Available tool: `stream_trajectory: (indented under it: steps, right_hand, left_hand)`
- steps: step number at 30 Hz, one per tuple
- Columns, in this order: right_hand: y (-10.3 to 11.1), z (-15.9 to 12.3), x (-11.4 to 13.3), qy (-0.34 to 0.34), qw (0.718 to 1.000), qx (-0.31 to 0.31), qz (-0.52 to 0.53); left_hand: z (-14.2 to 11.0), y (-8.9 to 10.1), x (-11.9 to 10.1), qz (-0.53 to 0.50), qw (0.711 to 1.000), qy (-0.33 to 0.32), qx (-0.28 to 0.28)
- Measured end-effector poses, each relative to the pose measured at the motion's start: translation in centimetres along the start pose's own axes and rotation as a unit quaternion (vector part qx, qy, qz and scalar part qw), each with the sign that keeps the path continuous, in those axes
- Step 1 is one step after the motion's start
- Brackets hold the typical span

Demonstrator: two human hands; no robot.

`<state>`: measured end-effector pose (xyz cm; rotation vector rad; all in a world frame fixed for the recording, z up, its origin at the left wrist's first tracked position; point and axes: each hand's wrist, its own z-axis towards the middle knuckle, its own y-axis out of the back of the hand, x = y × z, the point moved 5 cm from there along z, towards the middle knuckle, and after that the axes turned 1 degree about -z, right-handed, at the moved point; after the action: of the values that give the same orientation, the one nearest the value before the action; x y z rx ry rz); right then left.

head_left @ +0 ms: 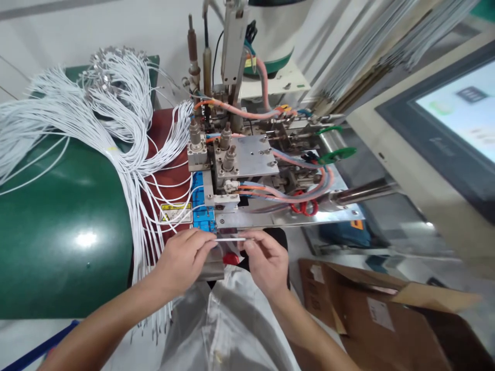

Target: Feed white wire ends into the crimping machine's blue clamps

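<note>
Between my two hands a short length of white cable (230, 239) is stretched level, just in front of the machine. My left hand (183, 260) is closed, pinching the cable's left part between thumb and fingers. My right hand (267, 260) pinches its right end, and the fingers hide the tip. Just beyond my left hand is a row of blue blocks (199, 198) on the machine's edge, with several white cables running to it. A large bundle of white cables (129, 159) lies left of my left hand and hangs over the front edge.
The metal machine (247, 157) with hoses stands straight ahead, a green-flanged wire spool (334, 144) on its right. A green curved surface (65, 232) lies left. On the right are a screen (456, 103) and an open cardboard box (371, 309).
</note>
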<state>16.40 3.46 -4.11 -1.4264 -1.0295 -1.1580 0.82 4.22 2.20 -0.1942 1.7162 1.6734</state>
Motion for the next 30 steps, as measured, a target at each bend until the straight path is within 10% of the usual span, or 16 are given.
stream_trajectory:
  steps: [6,30]
  right_hand:
    - [-1.1,0.9,1.3,0.028,0.991,0.094,-0.087]
    - [-2.6,-0.1,0.4,0.011,0.998,-0.039,-0.058]
  left_hand:
    - [0.3,-1.7,-0.6,-0.046,0.998,0.019,-0.023]
    - [-0.4,-3.6,1.3,-0.294,0.927,0.231,-0.042]
